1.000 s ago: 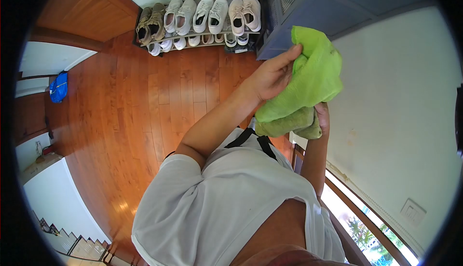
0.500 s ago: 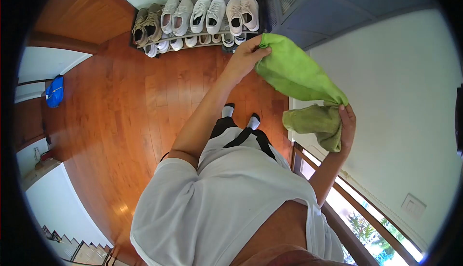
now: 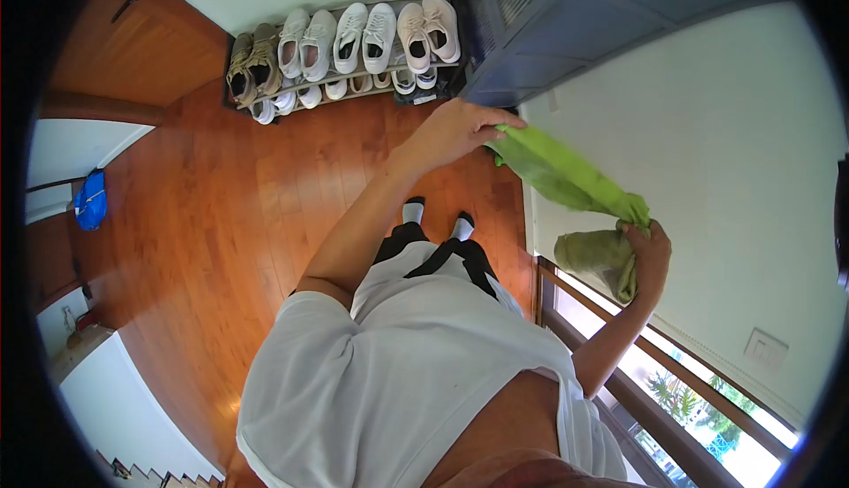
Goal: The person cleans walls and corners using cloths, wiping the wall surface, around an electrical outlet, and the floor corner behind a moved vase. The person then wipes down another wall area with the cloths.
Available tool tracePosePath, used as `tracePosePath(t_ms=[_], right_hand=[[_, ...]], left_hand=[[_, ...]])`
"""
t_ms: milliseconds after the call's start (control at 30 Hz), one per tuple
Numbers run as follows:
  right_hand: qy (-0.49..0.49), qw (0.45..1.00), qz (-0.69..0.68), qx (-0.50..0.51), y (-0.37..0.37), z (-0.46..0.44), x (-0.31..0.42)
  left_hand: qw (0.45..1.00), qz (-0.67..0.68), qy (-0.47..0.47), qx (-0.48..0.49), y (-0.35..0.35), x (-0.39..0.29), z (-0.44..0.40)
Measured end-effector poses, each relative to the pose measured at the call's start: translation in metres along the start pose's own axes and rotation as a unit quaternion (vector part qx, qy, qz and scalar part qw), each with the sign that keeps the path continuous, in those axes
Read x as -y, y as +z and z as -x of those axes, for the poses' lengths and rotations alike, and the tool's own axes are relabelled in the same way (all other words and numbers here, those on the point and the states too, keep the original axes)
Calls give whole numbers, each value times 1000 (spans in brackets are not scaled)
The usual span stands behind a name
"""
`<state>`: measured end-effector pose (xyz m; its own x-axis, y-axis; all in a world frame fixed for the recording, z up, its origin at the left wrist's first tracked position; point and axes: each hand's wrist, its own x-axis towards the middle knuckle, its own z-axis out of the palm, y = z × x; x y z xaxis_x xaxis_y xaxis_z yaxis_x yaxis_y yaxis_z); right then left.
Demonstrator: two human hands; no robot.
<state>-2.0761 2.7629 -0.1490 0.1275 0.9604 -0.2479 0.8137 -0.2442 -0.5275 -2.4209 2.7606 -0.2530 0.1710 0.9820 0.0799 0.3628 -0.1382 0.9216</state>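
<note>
A bright green cloth (image 3: pixel 575 174) stretches between my two hands in a narrow, slanting band. At its upper end, my left hand (image 3: pixel 455 134) pinches the edge between thumb and fingers. My right hand (image 3: pixel 650 253) is closed on the lower end, where the green fabric bunches together. From that same grip hangs a darker olive-green cloth (image 3: pixel 591 253), loosely folded. Whether the two colours belong to one piece or two, I cannot tell. Part of the olive fabric is hidden by my right fingers.
Several pairs of shoes (image 3: pixel 363 41) fill a two-tier rack (image 3: pixel 305 99) by the far wall. A blue-grey cabinet (image 3: pixel 566 41) stands beside it. To the right are a white wall and a window with a wooden rail (image 3: pixel 654 413). A blue bag (image 3: pixel 90 200) lies at left.
Both hands have moved down and a little to the right, with the cloth. The green band looks narrower, and my left fingers have straightened somewhat. The view has shifted slightly.
</note>
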Motion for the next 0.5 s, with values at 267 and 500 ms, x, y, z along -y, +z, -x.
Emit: tracePosePath(t_ms=[267,500], right_hand=[[-3,989,146,-8,17,23,-45],[12,995,97,-21,41,42,-81]], left_hand=[[989,-94,104,-42,14,-35,24],[975,-60,213,-28,45,-97,37]])
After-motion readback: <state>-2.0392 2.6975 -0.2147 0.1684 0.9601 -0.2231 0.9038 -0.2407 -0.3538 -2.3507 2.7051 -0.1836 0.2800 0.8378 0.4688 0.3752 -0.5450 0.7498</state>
